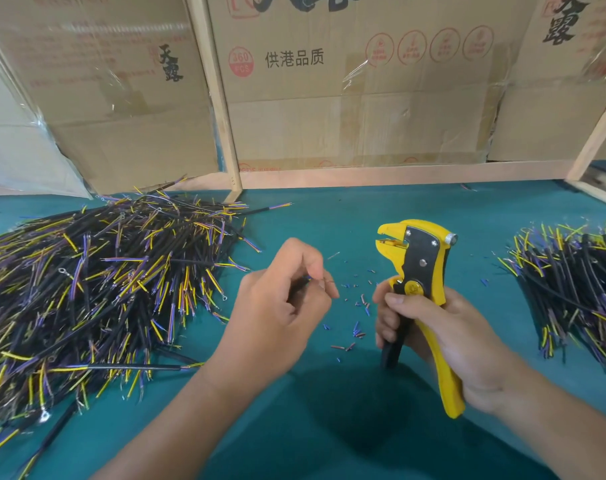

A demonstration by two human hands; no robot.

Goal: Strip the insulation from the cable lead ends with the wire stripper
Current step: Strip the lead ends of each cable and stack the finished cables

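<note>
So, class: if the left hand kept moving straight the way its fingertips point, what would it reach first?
Probably the yellow-and-black wire stripper in the right hand; the left hand points rightward, though depth is uncertain.

Surface [329, 216]: teal cloth-like covering, matt, smooth. Wire stripper [417, 271]: glossy yellow plastic body, matt black plate with shiny metal rivets and a bright metal knob at its 2 o'clock corner. Cable piles at 9 o'clock [97, 289] and 3 o'clock [571, 289]: black sheathing, slightly glossy; yellow and purple plastic insulation; small metal ring terminals on some ends. Scraps [355, 327]: tiny plastic offcuts. Cardboard boxes [363, 98] at 12 o'clock: matt brown, glossy clear tape. Frame [218, 98]: bare pale wood.
</note>
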